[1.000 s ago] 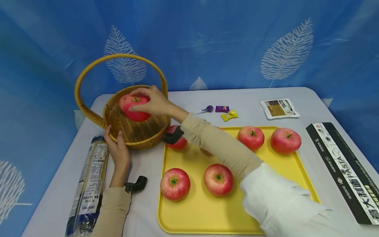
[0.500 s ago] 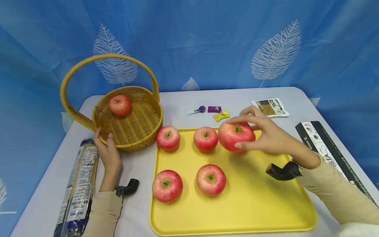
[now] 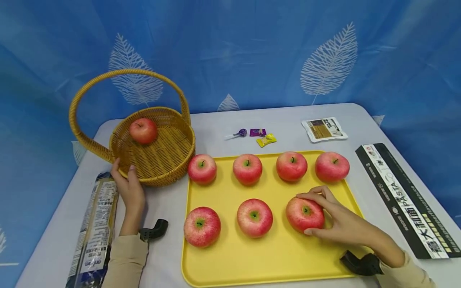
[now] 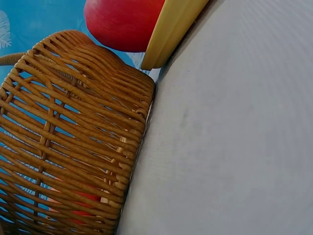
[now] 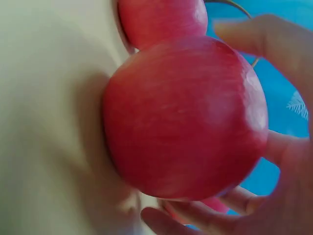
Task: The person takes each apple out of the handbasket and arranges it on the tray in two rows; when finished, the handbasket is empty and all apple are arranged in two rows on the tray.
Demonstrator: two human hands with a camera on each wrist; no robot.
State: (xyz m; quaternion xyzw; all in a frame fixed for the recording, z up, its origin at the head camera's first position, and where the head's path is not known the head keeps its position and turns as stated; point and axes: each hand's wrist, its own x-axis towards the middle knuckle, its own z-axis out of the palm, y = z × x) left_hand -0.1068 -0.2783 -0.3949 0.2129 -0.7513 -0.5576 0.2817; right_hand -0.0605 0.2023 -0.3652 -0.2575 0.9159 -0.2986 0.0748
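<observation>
My right hand (image 3: 342, 224) curls around a red apple (image 3: 305, 214) on the yellow tray (image 3: 230, 268), thumb in front and fingers behind. Close up in the right wrist view, the same apple (image 5: 186, 117) sits against the tray surface, with another apple (image 5: 164, 22) beyond it. On the left, my left hand (image 3: 130, 194) touches the near side of a wicker basket (image 3: 153, 164), its thumb and fingers spread at the rim. Inside the basket lies one apple (image 3: 143, 131). The left wrist view shows the basket weave (image 4: 73, 132) but no hand.
Several other apples (image 3: 254, 218) stand in two rows on the tray. Behind it lie a lollipop (image 3: 237, 134), two wrapped candies (image 3: 265, 140) and a white food packet (image 3: 324, 129). A long pasta box (image 3: 407, 200) flanks the right; a clear-and-blue noodle pack (image 3: 95, 230) flanks the left.
My right hand has carried an apple from the basket across to the right and down onto the tray's front row. The left hand stays at the basket.
</observation>
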